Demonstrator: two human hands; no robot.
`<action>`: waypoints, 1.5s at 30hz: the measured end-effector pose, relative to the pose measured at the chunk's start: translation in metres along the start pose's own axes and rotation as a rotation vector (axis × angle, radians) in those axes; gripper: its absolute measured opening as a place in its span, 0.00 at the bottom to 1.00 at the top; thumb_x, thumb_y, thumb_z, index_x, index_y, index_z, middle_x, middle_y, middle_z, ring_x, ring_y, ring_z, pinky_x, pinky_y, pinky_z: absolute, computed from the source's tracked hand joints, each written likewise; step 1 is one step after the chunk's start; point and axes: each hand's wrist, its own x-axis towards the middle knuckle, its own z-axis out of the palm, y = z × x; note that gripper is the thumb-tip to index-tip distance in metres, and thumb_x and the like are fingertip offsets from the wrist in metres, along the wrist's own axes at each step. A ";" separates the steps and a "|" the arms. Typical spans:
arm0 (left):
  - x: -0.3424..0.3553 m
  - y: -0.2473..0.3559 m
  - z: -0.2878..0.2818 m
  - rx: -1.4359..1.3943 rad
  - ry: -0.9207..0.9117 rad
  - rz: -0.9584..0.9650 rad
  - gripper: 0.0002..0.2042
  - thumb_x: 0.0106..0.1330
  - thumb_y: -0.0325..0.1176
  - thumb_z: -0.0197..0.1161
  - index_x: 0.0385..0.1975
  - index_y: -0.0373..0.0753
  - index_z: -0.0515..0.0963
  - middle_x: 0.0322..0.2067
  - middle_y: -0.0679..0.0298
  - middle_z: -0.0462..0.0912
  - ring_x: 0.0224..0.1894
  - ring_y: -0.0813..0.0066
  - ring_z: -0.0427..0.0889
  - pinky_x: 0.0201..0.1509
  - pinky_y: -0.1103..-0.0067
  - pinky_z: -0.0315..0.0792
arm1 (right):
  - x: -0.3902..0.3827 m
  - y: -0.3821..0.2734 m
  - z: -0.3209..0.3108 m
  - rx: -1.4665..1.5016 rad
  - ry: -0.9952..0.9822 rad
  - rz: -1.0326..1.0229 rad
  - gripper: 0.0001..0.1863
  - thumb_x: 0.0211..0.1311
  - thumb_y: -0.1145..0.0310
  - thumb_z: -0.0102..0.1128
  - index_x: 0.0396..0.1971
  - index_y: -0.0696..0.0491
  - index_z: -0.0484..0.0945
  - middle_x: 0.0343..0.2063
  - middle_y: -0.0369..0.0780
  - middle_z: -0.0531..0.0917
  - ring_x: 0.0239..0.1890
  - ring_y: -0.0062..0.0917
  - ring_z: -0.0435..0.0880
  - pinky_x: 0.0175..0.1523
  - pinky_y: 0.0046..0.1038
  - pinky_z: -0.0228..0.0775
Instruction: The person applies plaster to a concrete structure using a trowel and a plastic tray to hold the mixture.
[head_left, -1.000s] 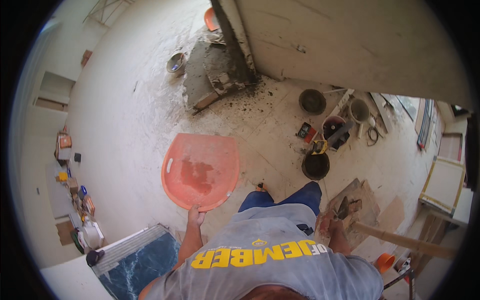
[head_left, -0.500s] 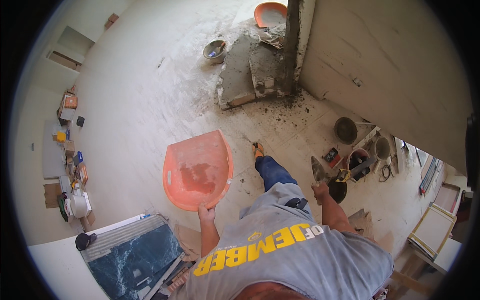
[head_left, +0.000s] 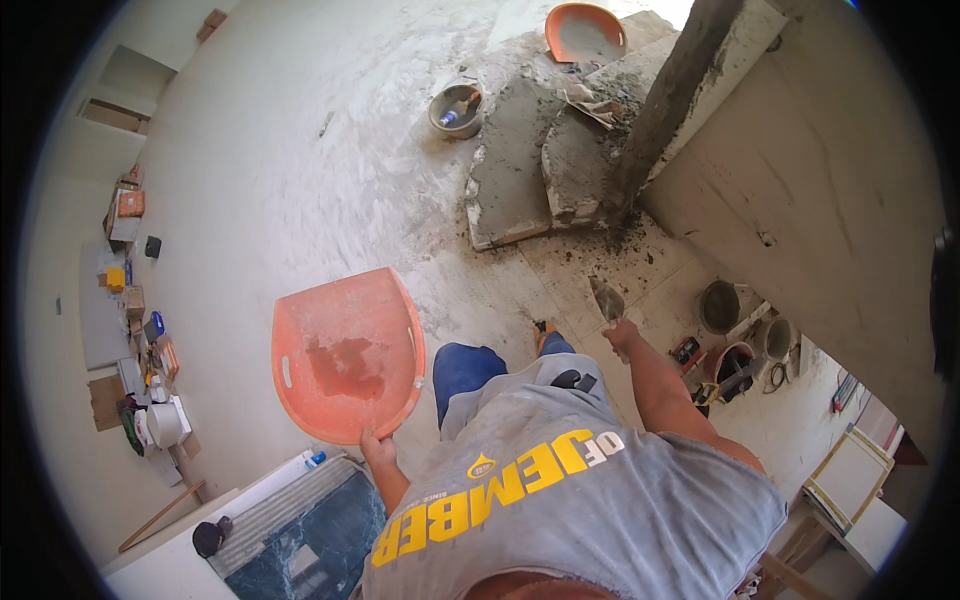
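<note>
My left hand [head_left: 377, 452] is closed on the near rim of an orange plastic mortar pan [head_left: 398, 340], flat on one side and rounded on the other. A dark wet patch marks the pan's inside. Out ahead on the right, my right hand [head_left: 622, 338] is closed round the handle of a trowel [head_left: 606, 299], whose pointed blade is smeared grey and angles away from me. Beyond the trowel lie the curved, cement-coated steps [head_left: 513, 175] at the foot of a wall edge. The trowel is apart from them.
A bucket [head_left: 455, 112] with a brush-like tool stands left of the steps. A second orange pan [head_left: 586, 35] lies behind them. More buckets [head_left: 719, 306] and tools sit along the right wall. Dark marbled slabs [head_left: 300, 535] lie at lower left; boxes [head_left: 131, 204] line the left wall.
The view has shifted toward the steps as my legs stride. My right hand has carried the trowel forward, away from the buckets. The pan has moved left in my left hand.
</note>
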 end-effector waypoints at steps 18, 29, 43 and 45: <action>0.445 0.320 0.279 0.302 -0.053 0.035 0.26 0.63 0.22 0.54 0.64 0.24 0.65 0.59 0.44 0.74 0.56 0.41 0.81 0.54 0.43 0.83 | 0.049 -0.433 0.112 0.287 0.041 0.156 0.19 0.63 0.59 0.72 0.35 0.63 0.83 0.25 0.48 0.86 0.25 0.35 0.88 0.30 0.41 0.80; 0.638 0.332 0.696 0.540 -0.386 0.063 0.26 0.61 0.20 0.54 0.62 0.22 0.64 0.54 0.45 0.76 0.54 0.44 0.82 0.54 0.47 0.84 | 0.129 -0.532 0.182 0.506 -0.055 0.574 0.16 0.64 0.65 0.68 0.31 0.66 0.83 0.22 0.50 0.85 0.23 0.37 0.87 0.29 0.42 0.79; 0.760 0.350 1.092 0.915 -0.660 -0.006 0.18 0.62 0.19 0.55 0.53 0.23 0.70 0.48 0.48 0.78 0.48 0.50 0.86 0.50 0.52 0.87 | 0.314 -0.876 -0.088 0.617 0.438 0.068 0.30 0.60 0.52 0.70 0.54 0.60 0.78 0.52 0.57 0.83 0.58 0.53 0.81 0.61 0.45 0.74; 0.784 0.325 1.160 0.988 -0.749 -0.058 0.18 0.62 0.19 0.55 0.53 0.23 0.70 0.48 0.48 0.78 0.47 0.51 0.86 0.49 0.52 0.88 | 0.327 -0.889 -0.111 0.651 0.541 0.162 0.30 0.60 0.52 0.70 0.53 0.60 0.79 0.52 0.57 0.84 0.57 0.52 0.82 0.61 0.45 0.74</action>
